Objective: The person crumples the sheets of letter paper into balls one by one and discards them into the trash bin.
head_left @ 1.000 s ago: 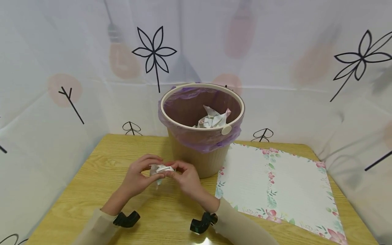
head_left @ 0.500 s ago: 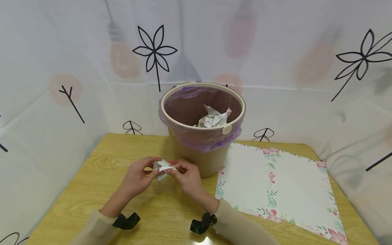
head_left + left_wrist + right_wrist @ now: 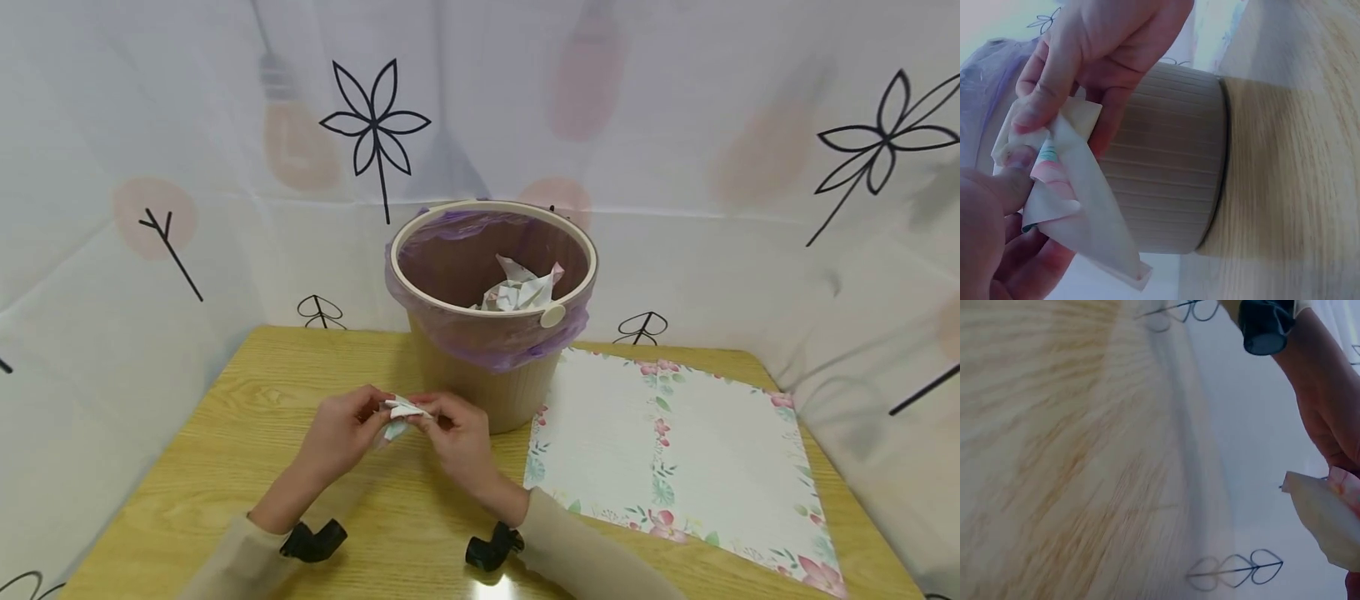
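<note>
Both hands pinch one crumpled sheet of floral paper [image 3: 405, 408] in front of the bin, above the table. My left hand [image 3: 339, 429] grips its left side and my right hand [image 3: 459, 429] its right side, thumbs close together. In the left wrist view the folded paper [image 3: 1088, 194] shows a pink and green print, with a long corner hanging down. The right wrist view catches only part of the paper [image 3: 1325, 515] at its right edge. Behind the hands stands a beige bin [image 3: 480, 387] lined with a purple bag [image 3: 487, 346]; crumpled paper [image 3: 525, 287] lies inside it.
Flat sheets of flower-bordered paper [image 3: 600, 433] lie on the wooden table [image 3: 247, 433] right of the bin. A patterned white cloth [image 3: 480, 100] hangs behind and along the sides. Black wrist-worn devices [image 3: 313, 542] sit on both forearms.
The paper between the hands has been squeezed and folded more tightly, its outline changing. Both hands stay in nearly the same place; the bin and flat sheets stay put.
</note>
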A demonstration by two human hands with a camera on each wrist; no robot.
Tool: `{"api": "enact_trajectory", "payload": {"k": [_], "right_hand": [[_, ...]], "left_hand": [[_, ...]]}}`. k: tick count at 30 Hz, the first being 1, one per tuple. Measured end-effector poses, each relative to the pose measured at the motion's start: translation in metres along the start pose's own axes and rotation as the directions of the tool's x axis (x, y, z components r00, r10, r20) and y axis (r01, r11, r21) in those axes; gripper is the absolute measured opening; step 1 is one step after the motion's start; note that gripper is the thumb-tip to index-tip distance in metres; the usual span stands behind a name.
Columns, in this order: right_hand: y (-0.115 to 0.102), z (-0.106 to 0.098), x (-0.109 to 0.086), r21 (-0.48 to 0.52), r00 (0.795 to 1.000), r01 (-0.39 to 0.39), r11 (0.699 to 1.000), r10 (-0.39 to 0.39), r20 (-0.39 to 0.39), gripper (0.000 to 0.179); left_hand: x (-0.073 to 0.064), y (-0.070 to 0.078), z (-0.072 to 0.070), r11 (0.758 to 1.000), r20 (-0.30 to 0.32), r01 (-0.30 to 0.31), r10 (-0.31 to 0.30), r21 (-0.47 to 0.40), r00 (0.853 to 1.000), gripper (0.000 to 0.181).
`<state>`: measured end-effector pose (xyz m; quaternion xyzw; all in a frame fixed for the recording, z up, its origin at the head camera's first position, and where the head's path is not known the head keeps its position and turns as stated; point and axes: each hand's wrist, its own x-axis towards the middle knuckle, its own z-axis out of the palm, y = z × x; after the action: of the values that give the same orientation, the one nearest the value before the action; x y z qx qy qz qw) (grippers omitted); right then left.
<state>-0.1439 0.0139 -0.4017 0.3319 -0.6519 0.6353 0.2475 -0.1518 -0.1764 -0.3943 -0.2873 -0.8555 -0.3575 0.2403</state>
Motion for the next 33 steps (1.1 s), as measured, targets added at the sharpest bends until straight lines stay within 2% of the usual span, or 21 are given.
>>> {"api": "enact_trajectory", "payload": {"k": [7,10,13,15,18,21,24,27,30,32,33], "right_hand": [[0.0,-0.005,-0.001,0.011,0.993,-0.085,0.996,0.084,0.085,0.014],[0.001,-0.007,-0.002,0.013,0.989,-0.127,0.992,0.125,0.08,0.013],[0.0,-0.009,-0.003,0.037,0.975,-0.217,0.975,0.215,0.055,0.013],[0.0,-0.01,-0.004,0.089,0.95,-0.312,0.946,0.31,0.035,0.015],[0.011,-0.011,-0.008,0.183,0.897,-0.436,0.881,0.441,0.014,0.018],[0.024,-0.01,-0.013,0.249,0.853,-0.509,0.824,0.522,0.014,0.021],[0.029,-0.01,-0.016,0.26,0.829,-0.545,0.797,0.559,0.024,0.02],[0.029,-0.008,-0.018,0.271,0.81,-0.573,0.774,0.585,0.04,0.02],[0.028,-0.006,-0.019,0.292,0.799,-0.588,0.755,0.597,0.066,0.02],[0.027,-0.005,-0.019,0.308,0.8,-0.587,0.749,0.595,0.078,0.019],[0.027,-0.004,-0.02,0.309,0.801,-0.586,0.749,0.593,0.08,0.019]], "left_hand": [[-0.003,-0.008,-0.001,0.996,0.075,0.061,-0.055,-0.072,0.996,0.023],[-0.005,-0.011,-0.002,0.986,0.121,0.095,-0.078,-0.14,0.99,0.027],[-0.008,-0.016,-0.004,0.977,0.136,0.101,-0.076,-0.188,0.988,0.033],[-0.008,-0.021,-0.007,0.977,0.115,0.064,-0.041,-0.203,0.993,0.034],[-0.007,-0.03,-0.013,0.979,0.078,-0.046,0.063,-0.198,0.995,0.033],[-0.005,-0.037,-0.017,0.968,0.078,-0.172,0.189,-0.18,0.979,0.039],[-0.005,-0.039,-0.019,0.946,0.105,-0.262,0.285,-0.191,0.953,0.047],[-0.003,-0.038,-0.018,0.922,0.12,-0.321,0.351,-0.214,0.929,0.049],[-0.002,-0.036,-0.018,0.91,0.124,-0.355,0.386,-0.213,0.914,0.032],[0.0,-0.035,-0.018,0.909,0.121,-0.371,0.396,-0.189,0.91,0.018],[0.001,-0.034,-0.017,0.911,0.12,-0.374,0.396,-0.175,0.91,0.016]]}}
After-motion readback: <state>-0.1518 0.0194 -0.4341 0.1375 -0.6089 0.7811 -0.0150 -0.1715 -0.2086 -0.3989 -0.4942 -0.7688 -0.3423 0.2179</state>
